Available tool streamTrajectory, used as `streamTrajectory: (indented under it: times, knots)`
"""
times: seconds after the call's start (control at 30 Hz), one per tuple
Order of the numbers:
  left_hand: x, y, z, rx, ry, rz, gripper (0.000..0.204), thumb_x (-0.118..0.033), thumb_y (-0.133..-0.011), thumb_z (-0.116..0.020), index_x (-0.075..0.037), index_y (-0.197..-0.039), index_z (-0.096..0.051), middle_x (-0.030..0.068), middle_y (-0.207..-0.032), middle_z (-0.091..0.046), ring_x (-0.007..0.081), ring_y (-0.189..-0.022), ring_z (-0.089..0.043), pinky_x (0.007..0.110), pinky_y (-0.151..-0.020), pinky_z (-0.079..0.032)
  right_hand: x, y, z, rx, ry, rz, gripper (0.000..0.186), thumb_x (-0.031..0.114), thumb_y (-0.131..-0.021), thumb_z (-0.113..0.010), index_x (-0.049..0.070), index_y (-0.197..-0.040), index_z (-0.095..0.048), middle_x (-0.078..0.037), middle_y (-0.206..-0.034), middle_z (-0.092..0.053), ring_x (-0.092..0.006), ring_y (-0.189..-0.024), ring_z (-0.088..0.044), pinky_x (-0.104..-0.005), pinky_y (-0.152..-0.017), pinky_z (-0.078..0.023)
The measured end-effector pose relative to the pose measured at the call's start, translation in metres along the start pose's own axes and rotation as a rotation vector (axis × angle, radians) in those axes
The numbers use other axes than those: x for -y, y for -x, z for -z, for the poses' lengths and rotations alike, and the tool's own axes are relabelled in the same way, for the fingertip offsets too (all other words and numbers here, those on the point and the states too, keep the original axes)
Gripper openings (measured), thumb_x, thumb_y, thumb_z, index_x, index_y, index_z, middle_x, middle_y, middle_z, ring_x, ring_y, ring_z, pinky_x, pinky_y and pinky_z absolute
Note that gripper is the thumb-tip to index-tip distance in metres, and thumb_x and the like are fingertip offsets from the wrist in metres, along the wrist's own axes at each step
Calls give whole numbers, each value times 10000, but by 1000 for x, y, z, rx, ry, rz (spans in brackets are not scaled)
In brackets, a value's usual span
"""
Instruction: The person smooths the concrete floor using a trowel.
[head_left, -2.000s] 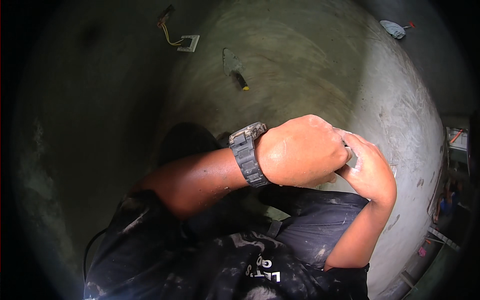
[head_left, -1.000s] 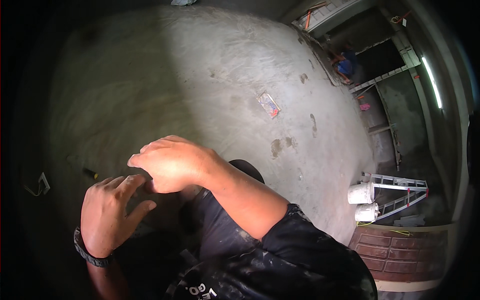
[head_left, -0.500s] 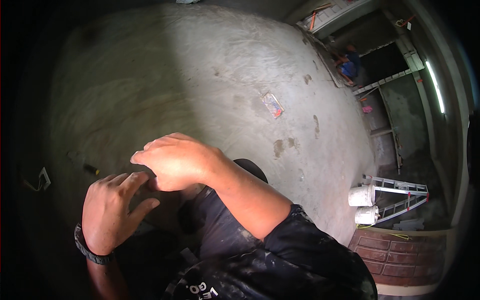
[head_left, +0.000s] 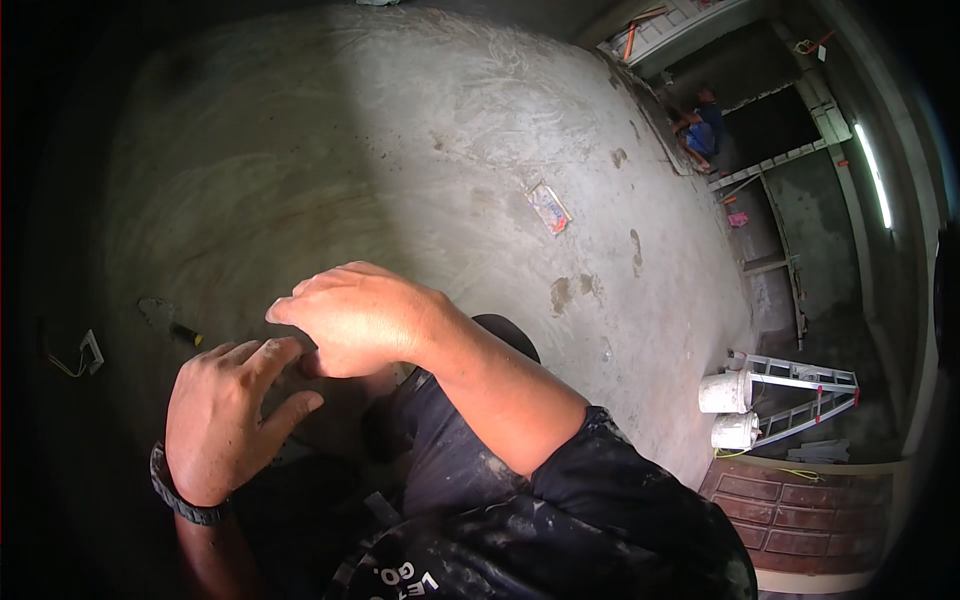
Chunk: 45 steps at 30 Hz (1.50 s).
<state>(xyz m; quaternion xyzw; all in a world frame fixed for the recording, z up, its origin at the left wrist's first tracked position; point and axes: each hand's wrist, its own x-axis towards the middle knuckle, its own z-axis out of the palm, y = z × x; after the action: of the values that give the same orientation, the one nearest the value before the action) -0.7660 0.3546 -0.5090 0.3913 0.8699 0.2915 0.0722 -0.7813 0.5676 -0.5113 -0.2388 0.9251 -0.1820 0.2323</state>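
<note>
Vs 2 s ago, L hand [head_left: 222,425] & R hand [head_left: 355,318] shifted left in frame. Far L: white rect. frame [head_left: 92,352] w/ yellow wires. Trowel [head_left: 185,334], yellow-ended handle, on floor [head_left: 450,200] just above L hand; L thumb spread from fingers. R fingers bent, can't tell if pinching anything. Bottom ctr: shirt [head_left: 620,510], white lettering. R of ctr: printed packet [head_left: 549,208], reddish/blue. Lower R: 2 white buckets [head_left: 725,391] by ladder [head_left: 800,380], contents unclear.

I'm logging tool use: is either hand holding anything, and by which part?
Nothing shows in the left hand, its thumb and forefinger apart. For the right hand, it cannot be told: its palm is hidden.
</note>
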Motion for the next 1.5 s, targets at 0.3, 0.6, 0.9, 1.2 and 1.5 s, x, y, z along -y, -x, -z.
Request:
streamTrajectory:
  times: [0.3, 0.6, 0.9, 1.2, 1.5]
  knots:
    - [0, 0, 0, 1, -3, 3, 405, -281, -793, -855, -46, -1091, -713, 122, -843, -717, 330, -814, -707, 430, -758, -528, 1, 1, 3, 27, -17, -27, 487, 206, -841, -790, 16, -1276, -684, -190, -1150, -748, -362, -1148, -698, -460, -974, -560]
    - [0, -1, 0, 4, -5, 2, 407, -283, -791, -857, -49, -1093, -715, 119, -836, -714, 326, -804, -704, 428, -750, -527, -1, 0, 2, 26, -17, -25, 502, 210, -842, -795, 22, -1293, -682, -190, -1169, -747, -357, -1155, -699, -455, -981, -559]
    - [-1, 0, 1, 10, -4, -5, 410, -278, -793, -861, -48, -1101, -716, 113, -866, -729, 317, -819, -712, 427, -765, -535, 0, 1, 2, 15, 0, -22, 501, 220, -847, -790, 19, -1292, -677, -186, -1171, -748, -358, -1152, -698, -461, -977, -558]
    - [-2, -1, 2, 9, -15, -14, 418, -281, -799, -858, -44, -1111, -711, 114, -911, -745, 320, -858, -720, 431, -779, -541, -1, -1, 1, 18, 2, -21, 486, 223, -848, -782, 22, -1279, -680, -185, -1159, -750, -360, -1147, -698, -460, -969, -560]
    - [1, 2, 3, 6, -4, -26, 410, -266, -814, -826, -37, -1136, -714, 136, -933, -744, 351, -874, -711, 445, -764, -548, -2, 0, -1, -15, -37, 0, 479, 110, -825, -718, 35, -1297, -690, -188, -1196, -742, -369, -1164, -691, -461, -976, -555]
